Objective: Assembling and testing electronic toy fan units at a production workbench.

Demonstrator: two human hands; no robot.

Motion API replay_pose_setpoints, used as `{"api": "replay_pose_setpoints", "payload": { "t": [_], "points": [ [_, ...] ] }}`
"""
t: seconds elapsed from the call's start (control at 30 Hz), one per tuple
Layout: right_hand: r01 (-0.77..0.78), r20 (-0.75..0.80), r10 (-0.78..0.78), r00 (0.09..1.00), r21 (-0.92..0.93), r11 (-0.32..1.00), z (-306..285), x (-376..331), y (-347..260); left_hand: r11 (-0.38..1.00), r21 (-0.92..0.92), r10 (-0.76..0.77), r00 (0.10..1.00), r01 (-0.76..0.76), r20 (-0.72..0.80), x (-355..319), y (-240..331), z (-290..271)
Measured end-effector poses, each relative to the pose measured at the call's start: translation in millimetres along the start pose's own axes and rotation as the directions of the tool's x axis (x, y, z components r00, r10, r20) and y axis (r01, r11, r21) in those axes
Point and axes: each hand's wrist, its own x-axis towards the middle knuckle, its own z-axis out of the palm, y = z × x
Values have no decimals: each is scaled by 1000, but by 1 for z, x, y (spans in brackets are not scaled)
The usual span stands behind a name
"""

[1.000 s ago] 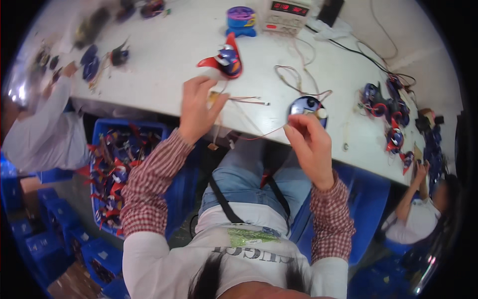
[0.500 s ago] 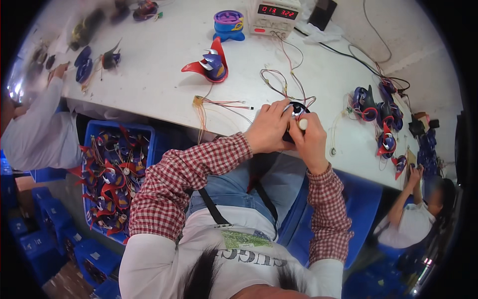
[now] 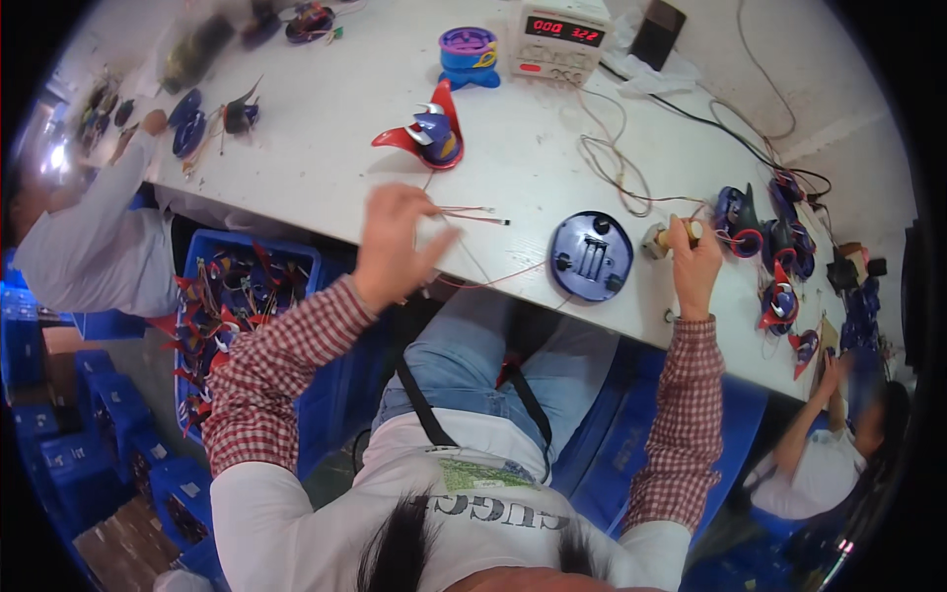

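Note:
My left hand (image 3: 400,242) hovers over the table's front edge, smeared by motion, its thumb and fingers apart. Thin wires with small connectors (image 3: 478,215) lie beside it, and the small board at their end is hidden. A round dark-purple plastic base (image 3: 592,257), its slotted inside facing up, rests on the table between my hands. My right hand (image 3: 696,259) is closed around a short yellowish cylinder (image 3: 679,235) with a silvery part at its left end. Beyond my left hand stands a purple figure with red wing-like parts (image 3: 432,133).
A power supply (image 3: 560,41) with a red display and a blue-and-purple round container (image 3: 469,57) stand at the back. Looped leads (image 3: 617,163) cross the table. Several purple assemblies (image 3: 735,219) lie at right. A blue crate (image 3: 311,259) holds more figures at left. Co-workers sit on both sides.
My hands have parted: the left moved left toward the wires, the right moved right with the cylinder. The purple base, held before, now lies on the table. The power supply's display reading changed.

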Motion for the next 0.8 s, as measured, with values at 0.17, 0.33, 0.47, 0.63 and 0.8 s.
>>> {"api": "replay_pose_setpoints", "payload": {
  "t": [0.17,0.33,0.47,0.63,0.8],
  "points": [
    [118,-216,-168,962,-227,967,14,-17,-30,971,133,-209,977,200,53,23,-75,-22],
    [482,346,-559,754,288,828,102,-51,-175,951,236,-240,958,200,159,47,-97,7],
    [622,449,-552,703,-12,783,228,-64,-169,971,-3,-238,961,240,143,83,-95,33],
    [549,406,-451,795,-167,819,255,-62,-164,938,-222,-250,962,268,107,84,-106,35],
    [382,269,-445,854,256,888,184,-47,-171,518,-705,-397,866,484,303,82,-86,26]
  ]
}}
